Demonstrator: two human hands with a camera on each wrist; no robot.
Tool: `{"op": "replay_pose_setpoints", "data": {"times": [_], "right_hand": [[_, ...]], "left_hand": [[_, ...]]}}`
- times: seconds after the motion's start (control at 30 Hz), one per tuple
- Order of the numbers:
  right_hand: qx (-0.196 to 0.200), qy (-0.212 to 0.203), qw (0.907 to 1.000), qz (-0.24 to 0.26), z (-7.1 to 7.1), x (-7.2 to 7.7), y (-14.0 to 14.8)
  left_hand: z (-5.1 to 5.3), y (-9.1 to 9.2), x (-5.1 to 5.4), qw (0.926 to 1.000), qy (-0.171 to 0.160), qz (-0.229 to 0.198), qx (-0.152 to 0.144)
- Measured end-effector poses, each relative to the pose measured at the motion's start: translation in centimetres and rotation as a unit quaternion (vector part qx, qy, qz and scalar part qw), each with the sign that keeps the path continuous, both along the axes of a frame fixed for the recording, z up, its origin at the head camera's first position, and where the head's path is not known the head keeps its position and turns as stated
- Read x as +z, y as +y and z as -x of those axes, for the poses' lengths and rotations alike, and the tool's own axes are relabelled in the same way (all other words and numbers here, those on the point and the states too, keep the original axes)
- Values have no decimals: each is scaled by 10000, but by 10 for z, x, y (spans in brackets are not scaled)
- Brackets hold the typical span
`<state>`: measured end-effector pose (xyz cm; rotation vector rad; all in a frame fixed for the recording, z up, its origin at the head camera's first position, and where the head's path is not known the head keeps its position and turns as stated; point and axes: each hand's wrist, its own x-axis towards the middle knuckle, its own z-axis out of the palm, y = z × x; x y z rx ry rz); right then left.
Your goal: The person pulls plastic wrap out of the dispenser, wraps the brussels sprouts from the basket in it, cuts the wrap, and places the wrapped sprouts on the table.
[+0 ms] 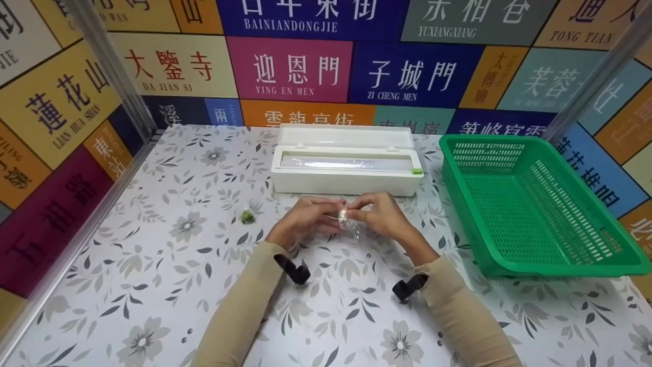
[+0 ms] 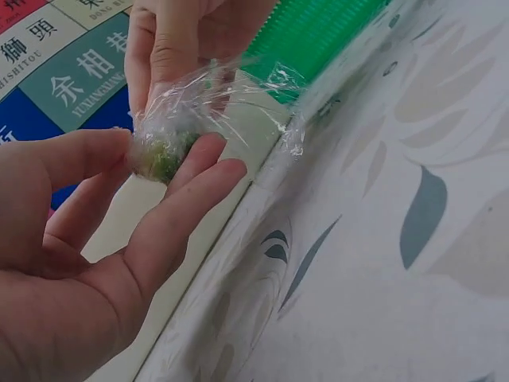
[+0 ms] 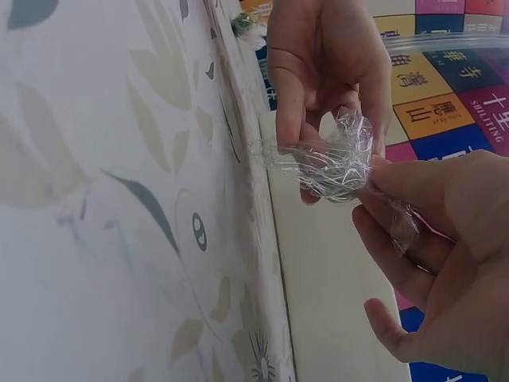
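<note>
Above the table, my left hand [image 1: 304,220] pinches a small green item in cling film [image 2: 163,155] between thumb and fingers. Its exact kind is blurred by the crinkled film. My right hand [image 1: 381,215] pinches the gathered cling film [image 3: 342,171] from the other side, and a loose tail of it sticks out. To the left on the cloth lies another small green wrapped item [image 1: 247,216], apart from both hands. Just beyond the hands stands a white cling film box [image 1: 346,184], its lid [image 1: 346,136] raised and a film roll [image 1: 351,163] inside.
A green plastic basket [image 1: 461,219] with slotted walls stands at the right. The box carries a bright green slider [image 1: 416,172] at its right end. A leaf-patterned cloth [image 1: 168,285] covers the table, and panels with printed characters [image 1: 290,71] rise behind it.
</note>
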<state>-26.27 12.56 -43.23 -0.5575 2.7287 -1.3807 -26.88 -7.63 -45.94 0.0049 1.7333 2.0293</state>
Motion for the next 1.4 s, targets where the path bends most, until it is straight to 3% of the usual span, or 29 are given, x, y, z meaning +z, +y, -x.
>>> {"op": "replay_pose_setpoints", "data": {"times": [0.33, 0.4, 0.6, 0.83, 1.07, 1.27, 1.4], "right_hand": [[361, 354, 9987, -99, -4, -1, -6], [287, 447, 9983, -229, -5, 0, -7], [-16, 512, 9984, -253, -5, -1, -8], [585, 972, 9932, -265, -3, -5, -4], [990, 1346, 9813, -953, -4, -3, -1], [948, 1976, 9696, -1084, -4, -3, 2], [1065, 2069, 9676, -982, -3, -2, 4]], "left_hand": [[2, 1, 1, 9972, 71, -33, 750], [2, 1, 2, 9974, 77, -43, 717], [1, 0, 2, 9993, 229, -193, 217], [2, -2, 0, 9989, 330, 150, 291], [3, -5, 1, 9966, 431, 202, 674], [2, -5, 1, 9990, 234, -124, 347], [1, -6, -1, 9994, 258, -77, 196]]}}
